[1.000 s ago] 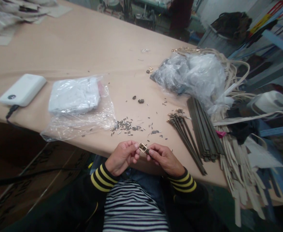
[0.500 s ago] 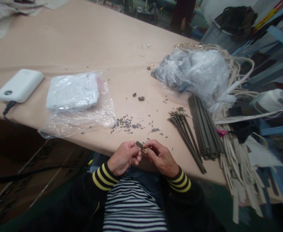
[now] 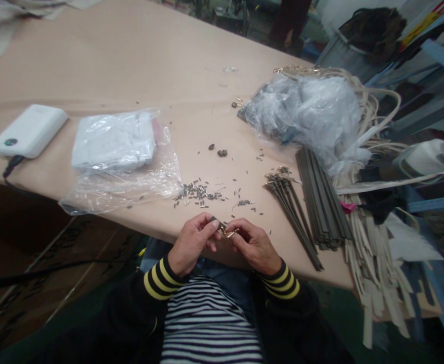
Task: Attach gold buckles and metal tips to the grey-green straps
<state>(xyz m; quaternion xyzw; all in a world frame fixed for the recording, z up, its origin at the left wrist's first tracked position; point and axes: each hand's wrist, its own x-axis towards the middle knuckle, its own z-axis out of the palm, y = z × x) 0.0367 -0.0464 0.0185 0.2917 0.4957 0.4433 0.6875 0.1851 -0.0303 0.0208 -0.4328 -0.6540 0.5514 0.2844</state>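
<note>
At the table's front edge my left hand (image 3: 194,238) pinches a short dark strap piece (image 3: 217,221) between thumb and fingers. Close beside it, my right hand (image 3: 255,245) is closed on a small gold metal clasp (image 3: 228,233), which meets the strap's end. Whether the two are joined I cannot tell. Just beyond my hands lies a scatter of small dark and silvery metal pieces (image 3: 199,192). To the right rests a bundle of dark straps with gold hardware (image 3: 292,217), beside a stack of flat dark straps (image 3: 322,207).
A clear plastic bag with white contents (image 3: 114,141) and a white power bank with a cable (image 3: 28,130) lie at left. Crumpled plastic (image 3: 309,111) sits at back right. Beige straps (image 3: 377,273) hang over the right edge. Another person (image 3: 288,25) stands beyond the table.
My left hand has shifted its grip, and its fingers now cover more of the dark strap piece. The gold clasp has turned slightly; my right hand stays nearly in place.
</note>
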